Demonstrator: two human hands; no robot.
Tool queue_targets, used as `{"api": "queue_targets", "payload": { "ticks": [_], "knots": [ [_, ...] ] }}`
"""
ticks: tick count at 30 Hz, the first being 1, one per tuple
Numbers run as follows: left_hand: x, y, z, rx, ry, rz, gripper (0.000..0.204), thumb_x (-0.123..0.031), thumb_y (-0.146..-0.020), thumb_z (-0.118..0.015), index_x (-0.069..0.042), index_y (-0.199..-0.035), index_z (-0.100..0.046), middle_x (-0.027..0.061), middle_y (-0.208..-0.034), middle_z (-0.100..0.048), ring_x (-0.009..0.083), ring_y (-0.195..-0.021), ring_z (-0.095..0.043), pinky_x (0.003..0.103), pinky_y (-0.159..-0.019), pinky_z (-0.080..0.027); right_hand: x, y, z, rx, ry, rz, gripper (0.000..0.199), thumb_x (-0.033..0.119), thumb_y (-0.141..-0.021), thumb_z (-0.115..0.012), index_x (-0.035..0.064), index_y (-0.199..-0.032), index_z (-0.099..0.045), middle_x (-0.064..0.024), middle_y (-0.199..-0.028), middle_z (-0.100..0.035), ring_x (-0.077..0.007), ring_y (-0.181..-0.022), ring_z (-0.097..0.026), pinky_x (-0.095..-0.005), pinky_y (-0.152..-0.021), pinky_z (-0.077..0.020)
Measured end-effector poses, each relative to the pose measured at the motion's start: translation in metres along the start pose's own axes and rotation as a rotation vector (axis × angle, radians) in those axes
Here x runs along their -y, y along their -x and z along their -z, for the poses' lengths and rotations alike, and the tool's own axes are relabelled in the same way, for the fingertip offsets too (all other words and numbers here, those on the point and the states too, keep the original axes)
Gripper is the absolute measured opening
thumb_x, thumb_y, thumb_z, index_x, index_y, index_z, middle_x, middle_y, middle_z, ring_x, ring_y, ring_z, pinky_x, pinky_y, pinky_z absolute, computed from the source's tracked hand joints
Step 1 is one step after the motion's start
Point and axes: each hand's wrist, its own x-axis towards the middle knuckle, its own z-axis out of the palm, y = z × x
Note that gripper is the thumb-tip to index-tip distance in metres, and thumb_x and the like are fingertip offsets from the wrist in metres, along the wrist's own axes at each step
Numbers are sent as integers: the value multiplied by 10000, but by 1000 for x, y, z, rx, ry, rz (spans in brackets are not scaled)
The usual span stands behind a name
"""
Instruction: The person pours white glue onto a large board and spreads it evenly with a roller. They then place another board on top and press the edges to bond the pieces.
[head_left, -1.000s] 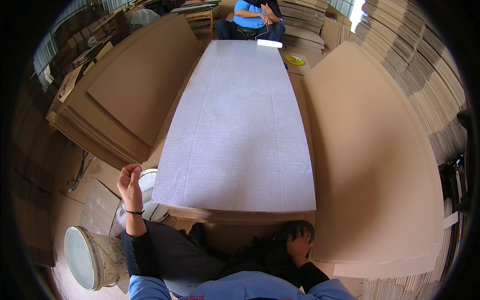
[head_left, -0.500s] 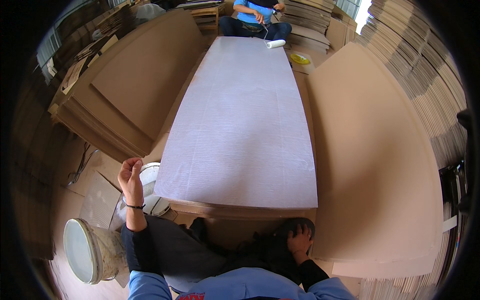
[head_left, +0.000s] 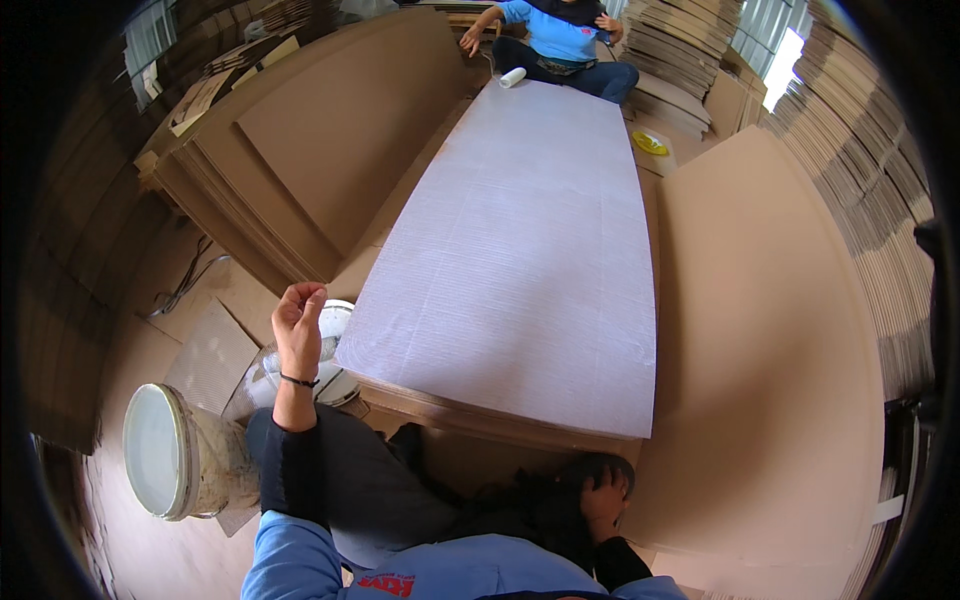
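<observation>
My left hand (head_left: 298, 325) is raised beside the near left corner of a large cardboard sheet (head_left: 510, 270), whose surface has a wet, whitish sheen. Its fingers are curled together; whatever they may hold is hidden. Just behind it stands a white container (head_left: 338, 318), partly covered by my wrist. My right hand (head_left: 605, 500) lies with fingers spread on my dark shoe (head_left: 590, 468), below the sheet's near edge. At the far end, a white paint roller (head_left: 512, 77) rests at the sheet's left corner, near a seated co-worker's outstretched hand (head_left: 470, 40).
A whitish bucket (head_left: 160, 450) stands at my left. Upright cardboard panels (head_left: 330, 150) lean on the left, and another large cardboard sheet (head_left: 770, 350) lies along the right. Cardboard stacks (head_left: 850, 150) rise behind it. A yellow item (head_left: 650, 143) sits at the far right.
My view has turned, so the sheet appears slanted. The co-worker's roller has gone from the far right corner to the far left. My hands keep nearly the same poses.
</observation>
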Motion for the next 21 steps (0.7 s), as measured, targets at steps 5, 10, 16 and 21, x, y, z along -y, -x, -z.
{"api": "queue_targets", "payload": {
  "ticks": [5, 10, 16, 21],
  "knots": [
    [1, 0, 2, 10, 3, -13, 129, -95, -888, -593, 21, -921, -637, 7, -821, -613, 70, -766, -523, 212, -690, -420, -2, -1, -5, -8, 31, -17, 554, 402, -863, -497, 131, -1346, -486, -133, -1479, -319, -330, -1379, -239, -571, -1081, -165],
    [-1, 0, 1, 0, -4, -2, 126, -88, -884, -592, 26, -918, -634, 10, -821, -615, 72, -768, -525, 212, -691, -420, -3, -2, -5, -11, 50, -11, 556, 406, -863, -498, 132, -1347, -484, -126, -1475, -324, -326, -1374, -253, -577, -1070, -190],
    [-3, 1, 1, 1, 36, 9, 145, -101, -896, -567, 30, -909, -628, 22, -835, -614, 79, -787, -528, 216, -714, -418, 0, -5, -1, 22, 59, -20, 555, 404, -862, -504, 132, -1345, -486, -116, -1478, -321, -324, -1375, -252, -584, -1059, -215],
    [-2, 0, 4, -17, 69, -33, 182, -132, -924, -506, 22, -884, -595, 47, -826, -600, 106, -787, -538, 231, -743, -433, -1, -7, -2, 10, 52, -16, 551, 402, -858, -510, 134, -1339, -494, -115, -1478, -325, -329, -1372, -258, -584, -1062, -215]
  ]
}}
